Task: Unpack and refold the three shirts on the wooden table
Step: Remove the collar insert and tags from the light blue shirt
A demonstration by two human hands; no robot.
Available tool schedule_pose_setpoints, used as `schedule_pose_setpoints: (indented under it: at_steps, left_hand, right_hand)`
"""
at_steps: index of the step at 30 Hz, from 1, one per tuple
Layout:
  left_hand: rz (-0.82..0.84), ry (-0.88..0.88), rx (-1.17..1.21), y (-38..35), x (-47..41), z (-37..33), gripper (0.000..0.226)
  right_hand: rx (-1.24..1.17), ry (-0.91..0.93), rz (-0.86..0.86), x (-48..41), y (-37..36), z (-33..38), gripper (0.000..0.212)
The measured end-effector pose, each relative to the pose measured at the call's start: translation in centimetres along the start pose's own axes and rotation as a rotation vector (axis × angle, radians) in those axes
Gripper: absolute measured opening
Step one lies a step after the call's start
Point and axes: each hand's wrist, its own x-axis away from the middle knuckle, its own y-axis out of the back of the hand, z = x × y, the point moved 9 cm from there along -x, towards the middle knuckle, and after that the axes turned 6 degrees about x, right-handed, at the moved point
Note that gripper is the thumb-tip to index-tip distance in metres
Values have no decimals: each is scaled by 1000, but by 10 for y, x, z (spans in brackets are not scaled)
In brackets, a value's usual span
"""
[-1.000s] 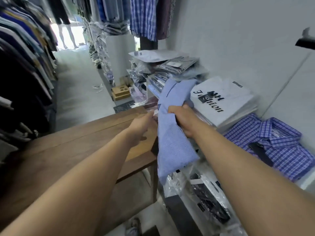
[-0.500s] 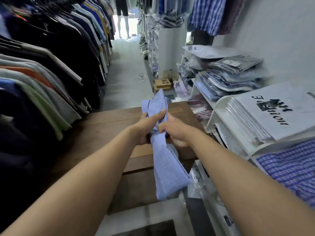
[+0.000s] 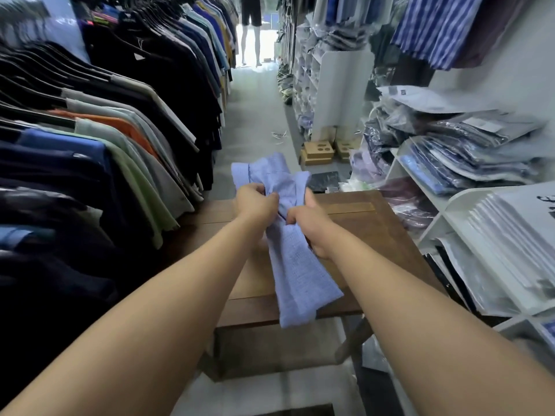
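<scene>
Over the middle of the wooden counter (image 3: 375, 235), a light blue shirt (image 3: 297, 265) is held up as a narrow, bunched strip. Both hands are clamped on it close together, almost knuckle to knuckle, around its upper third. The left hand (image 3: 256, 202) grips a little farther out and to the left. The right hand (image 3: 309, 223) grips lower and nearer the person, fingers curled round the gathered cloth.

The shirt's long axis runs away from the person. Its crumpled upper end fans out beyond the hands and points toward the aisle, and its longer, flatter end trails back toward the near edge of the counter. Whether that lower end rests on the wood or hangs just clear cannot be told.

Most of the cloth therefore lies on the person's side of the grip, below both hands. Opening it will likely mean drawing the hands apart across the counter, crosswise to that axis.

Hanging shirts (image 3: 126, 139) crowd the left side, and bagged shirts (image 3: 468, 151) are stacked on the shelves at right.
</scene>
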Motion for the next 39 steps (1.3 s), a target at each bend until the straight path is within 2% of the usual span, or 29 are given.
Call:
schedule_pose_setpoints:
  at_steps: [2,5,8,11,13,15,16,18,20,21,23,24,25,27,34,36,39]
  left_hand:
    - [-34,-57,-103,9,-8,-11,39]
    - [-63,-141,-170,12,-7,-29,17]
    - [-94,-305,-303,3,-5,-46,14]
    - [-1,-401,-460,-26,-4,-41,12]
    - [145,-429,-493,-56,-5,-28,8]
    - [399,-395,-431,-95,-4,-8,10]
    - [557,-316,-381,-114,-1,7,14]
    - [820,-127,-399,-141,9,39,22]
    - [901,-30,-520,-151,9,64,18]
    - [871,-4,-551,-151,1,72,17]
    - [688,2,-612,-145,-25,78,30]
    - [590,13,-624,-140,-38,80,30]
    - [510,18,-604,-135,-48,79,26]
    - [427,76,-534,-132,-63,79,13]
    - [383,189,-514,-150,-81,107,57]
    - [419,244,-531,-158,-80,116,73]
    - [449,273,-560,-165,-77,121,89]
  right_hand:
    - [-45,-33,-36,-13,-3,-6,76]
    - [-116,-82,-107,-26,1,-17,72]
    - [7,-148,-221,-34,16,-32,72]
    - [161,-177,-310,-40,41,-44,71]
    - [284,-134,-388,-41,64,-43,67]
    - [303,-128,-472,-47,86,-45,55]
    - [259,-147,-477,-53,93,-50,50]
    - [141,-241,-420,-66,97,-68,37]
    - [153,-340,-327,-78,101,-90,17]
    - [206,-375,-287,-82,105,-101,9]
    - [340,-390,-284,-93,120,-110,4]
    - [407,-373,-298,-101,127,-112,11]
    - [471,-364,-316,-109,135,-112,27]
    - [567,-398,-359,-122,149,-115,53]
    - [569,-409,-281,-156,160,-130,84]
    - [505,-460,-269,-159,161,-136,82]
    - [444,-484,-277,-163,162,-135,63]
